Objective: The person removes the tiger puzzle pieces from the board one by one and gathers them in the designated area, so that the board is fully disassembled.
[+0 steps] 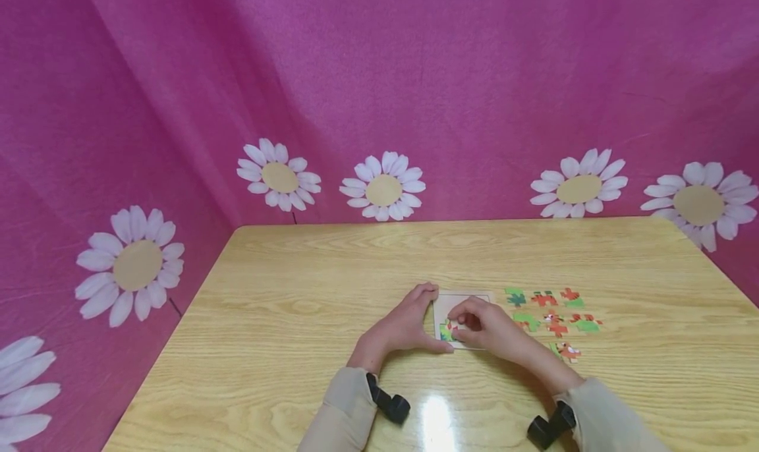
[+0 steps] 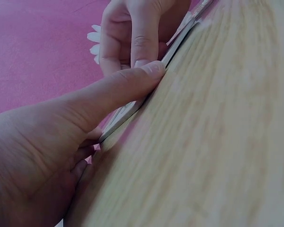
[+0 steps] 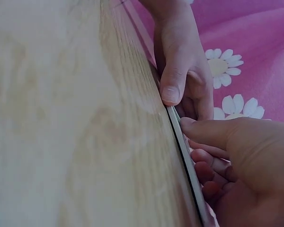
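Note:
A shallow puzzle tray (image 1: 441,300) with a pale rim lies flat on the table. My left hand (image 1: 406,323) spans its left side and holds it, thumb on the near edge and fingers at the far left corner. In the left wrist view the thumb (image 2: 128,85) lies along the tray's rim (image 2: 120,118). Over the tray, my right hand (image 1: 489,327) pinches a small green and red puzzle piece (image 1: 448,329) at the near left corner. Its fingertips partly hide the piece. The right wrist view shows the right thumb (image 3: 210,131) just inside the rim (image 3: 184,151).
Several loose jigsaw pieces lie in rough rows right of the tray, among them a green one (image 1: 514,298), an orange one (image 1: 555,323) and an orange and white one (image 1: 569,352). A pink curtain (image 1: 379,96) with white flowers hangs behind the wooden table (image 1: 284,294).

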{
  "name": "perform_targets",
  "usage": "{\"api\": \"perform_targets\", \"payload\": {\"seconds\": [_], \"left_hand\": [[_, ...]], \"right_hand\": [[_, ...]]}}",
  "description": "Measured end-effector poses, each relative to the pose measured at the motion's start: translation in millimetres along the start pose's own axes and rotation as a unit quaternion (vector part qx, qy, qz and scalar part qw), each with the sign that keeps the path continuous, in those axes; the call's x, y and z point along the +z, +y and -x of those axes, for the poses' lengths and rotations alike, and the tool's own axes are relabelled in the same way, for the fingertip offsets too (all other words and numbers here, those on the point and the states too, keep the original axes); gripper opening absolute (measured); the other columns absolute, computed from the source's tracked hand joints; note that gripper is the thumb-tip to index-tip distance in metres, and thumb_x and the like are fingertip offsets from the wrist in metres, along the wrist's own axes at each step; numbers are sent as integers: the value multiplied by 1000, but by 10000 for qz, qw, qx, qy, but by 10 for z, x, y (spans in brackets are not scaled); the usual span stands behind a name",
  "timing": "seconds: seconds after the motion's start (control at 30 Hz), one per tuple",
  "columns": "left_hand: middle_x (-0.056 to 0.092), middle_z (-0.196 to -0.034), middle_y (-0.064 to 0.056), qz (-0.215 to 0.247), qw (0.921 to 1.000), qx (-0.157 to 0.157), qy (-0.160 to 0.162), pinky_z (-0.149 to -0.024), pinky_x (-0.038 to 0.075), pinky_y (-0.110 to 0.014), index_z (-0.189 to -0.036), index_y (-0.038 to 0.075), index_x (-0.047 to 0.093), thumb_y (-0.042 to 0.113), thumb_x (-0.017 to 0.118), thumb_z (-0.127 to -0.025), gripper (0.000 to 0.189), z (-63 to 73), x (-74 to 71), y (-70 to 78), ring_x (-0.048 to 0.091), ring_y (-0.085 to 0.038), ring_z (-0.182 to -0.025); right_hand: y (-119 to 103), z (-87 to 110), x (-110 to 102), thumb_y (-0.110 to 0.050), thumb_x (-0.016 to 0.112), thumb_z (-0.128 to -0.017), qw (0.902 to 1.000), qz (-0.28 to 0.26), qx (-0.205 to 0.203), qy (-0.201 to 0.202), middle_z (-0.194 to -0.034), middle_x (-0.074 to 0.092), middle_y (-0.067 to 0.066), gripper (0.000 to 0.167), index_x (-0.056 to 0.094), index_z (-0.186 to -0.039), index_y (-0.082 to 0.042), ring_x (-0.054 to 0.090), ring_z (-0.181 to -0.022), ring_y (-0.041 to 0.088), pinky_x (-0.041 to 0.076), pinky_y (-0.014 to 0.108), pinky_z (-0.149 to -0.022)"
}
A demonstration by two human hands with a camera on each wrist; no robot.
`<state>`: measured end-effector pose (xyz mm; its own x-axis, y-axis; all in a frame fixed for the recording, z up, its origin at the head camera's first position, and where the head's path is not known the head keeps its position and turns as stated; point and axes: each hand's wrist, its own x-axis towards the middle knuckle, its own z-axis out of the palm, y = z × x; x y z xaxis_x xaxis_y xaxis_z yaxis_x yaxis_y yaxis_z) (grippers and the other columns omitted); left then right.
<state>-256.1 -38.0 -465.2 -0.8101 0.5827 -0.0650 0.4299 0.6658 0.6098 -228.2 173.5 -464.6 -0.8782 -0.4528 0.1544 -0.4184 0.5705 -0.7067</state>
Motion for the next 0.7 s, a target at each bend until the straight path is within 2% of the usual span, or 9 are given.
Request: {"api": "perform_targets", "payload": {"seconds": [0.2, 0.4, 0.7], "left_hand": [[26, -161, -3, -10, 10000, 44, 28, -123, 28, -35, -152, 7, 31, 49, 83, -72, 104, -1, 7, -8, 25, -18, -150], [25, -161, -3, 61, 10000, 12, 26, -123, 28, -36, -152, 7, 31, 48, 83, -72, 104, 1, -6, -2, 25, -18, -150], [26, -161, -3, 5, 10000, 60, 32, -123, 27, -35, -153, 7, 30, 49, 83, -72, 105, 6, 1, 1, 23, -18, -151]], "right_hand": [[-11, -37, -37, -11, 71, -88, 9993, -58, 156, -342, -88, 55, 2, 20, 66, -106, -6, 45, -78, 6, 39, 17, -64], [-32, -64, -48, -9, 71, -88, 9982, -200, 259, -509, -89, 53, 3, 19, 64, -105, -4, 44, -79, 7, 37, 17, -65], [-40, -27, -5, -7, 70, -87, 9978, -451, 342, -345, -94, 57, 4, 18, 62, -103, -5, 48, -83, 8, 42, 17, -69]]}}
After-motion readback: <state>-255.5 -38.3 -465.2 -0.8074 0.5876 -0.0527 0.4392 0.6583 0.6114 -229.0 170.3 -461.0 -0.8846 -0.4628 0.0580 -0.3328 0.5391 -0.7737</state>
